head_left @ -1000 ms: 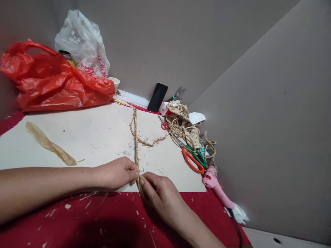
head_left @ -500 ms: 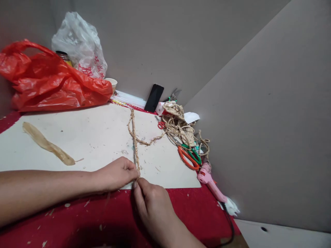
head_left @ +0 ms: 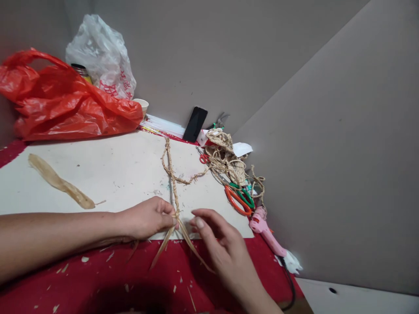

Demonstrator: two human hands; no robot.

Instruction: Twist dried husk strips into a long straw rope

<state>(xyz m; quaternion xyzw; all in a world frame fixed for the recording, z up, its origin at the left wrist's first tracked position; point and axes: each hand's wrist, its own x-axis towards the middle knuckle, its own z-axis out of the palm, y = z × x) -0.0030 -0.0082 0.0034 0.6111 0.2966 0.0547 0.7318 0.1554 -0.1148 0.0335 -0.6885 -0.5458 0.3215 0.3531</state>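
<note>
A thin tan braid (head_left: 173, 186) of plant fibre runs toward me over the white board, its far part looping off to the right. My left hand (head_left: 152, 218) pinches the braid's near end. Below that pinch the loose strands (head_left: 190, 244) fan out over the red cloth, one group to the left and one to the right. My right hand (head_left: 218, 240) is just right of the strands, fingers apart and curved, with nothing visible between them. A flat strip of dried fibre (head_left: 62, 183) lies on the board at the left.
A red plastic bag (head_left: 72, 109), a clear bag (head_left: 101, 56) and a paper cup (head_left: 142, 106) stand at the back left. A phone (head_left: 195, 124) leans on the wall. Coiled cord (head_left: 225, 157), orange-and-green-handled scissors (head_left: 237, 200) and a pink glue gun (head_left: 268, 233) line the right edge.
My right hand has let go of the braid's end and moved right, with its fingers parting. The loose strands now show below my left hand, which keeps its pinch.
</note>
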